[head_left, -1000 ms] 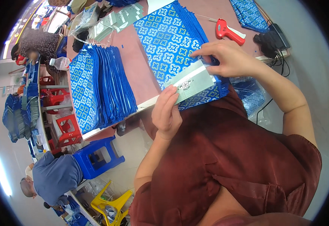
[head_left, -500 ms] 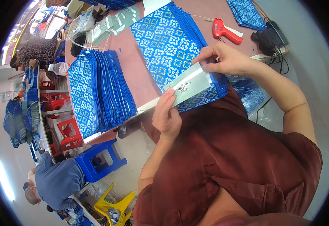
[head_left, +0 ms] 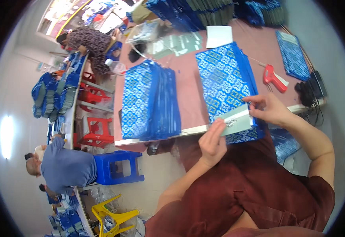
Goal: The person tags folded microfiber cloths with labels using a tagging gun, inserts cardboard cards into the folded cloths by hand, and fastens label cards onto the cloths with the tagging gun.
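A pale grey-green card with a white band along its far edge lies over the near end of a stack of blue patterned pieces. My left hand pinches the card's left end between thumb and fingers. At the card's right end, the thumb and fingertips of my right hand are pressed together on its far corner. Whether they also catch the blue piece beneath is hidden. A second, thicker stack of folded blue patterned pieces stands on the table to the left.
Beyond the right hand lies a red tagging gun, near a black box with cables. Loose grey-green cards and a white sheet are farther back. A blue stool stands left, with a person beside it.
The whole view has swung, so the table and my hands appear farther right and lower. Both hands keep nearly the same grip on the card.
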Motion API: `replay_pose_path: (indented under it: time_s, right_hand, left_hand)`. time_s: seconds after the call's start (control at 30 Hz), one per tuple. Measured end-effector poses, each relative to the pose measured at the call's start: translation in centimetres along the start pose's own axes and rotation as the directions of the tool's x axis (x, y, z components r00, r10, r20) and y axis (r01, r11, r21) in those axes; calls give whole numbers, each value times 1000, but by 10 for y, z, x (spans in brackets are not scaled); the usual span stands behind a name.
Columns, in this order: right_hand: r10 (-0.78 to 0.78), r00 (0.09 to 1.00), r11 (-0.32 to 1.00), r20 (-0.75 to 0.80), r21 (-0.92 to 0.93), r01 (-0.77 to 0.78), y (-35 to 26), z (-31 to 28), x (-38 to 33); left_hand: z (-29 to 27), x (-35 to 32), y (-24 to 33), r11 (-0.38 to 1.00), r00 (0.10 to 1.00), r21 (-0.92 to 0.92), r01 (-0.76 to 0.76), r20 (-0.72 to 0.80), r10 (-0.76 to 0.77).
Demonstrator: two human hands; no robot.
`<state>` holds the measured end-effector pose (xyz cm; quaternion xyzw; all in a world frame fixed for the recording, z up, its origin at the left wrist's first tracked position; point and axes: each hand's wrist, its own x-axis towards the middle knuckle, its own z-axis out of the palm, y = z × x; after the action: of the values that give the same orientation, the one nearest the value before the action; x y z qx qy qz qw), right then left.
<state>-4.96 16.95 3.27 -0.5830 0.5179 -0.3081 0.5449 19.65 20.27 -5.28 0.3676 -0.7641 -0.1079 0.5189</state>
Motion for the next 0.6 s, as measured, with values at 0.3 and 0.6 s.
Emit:
replay_pose_path:
  time_s: [0.3,0.6]
  right_hand:
    - [-172,980,926,96,-324,194,-1,-8,13]
    - [127,991,992,-45,34,-125,-9,-5,-4]
  left_hand:
    - [0,8,3,998,1000,60,-15,-10,15]
    - [9,13,1,999,999,-30,11,-48,-13]
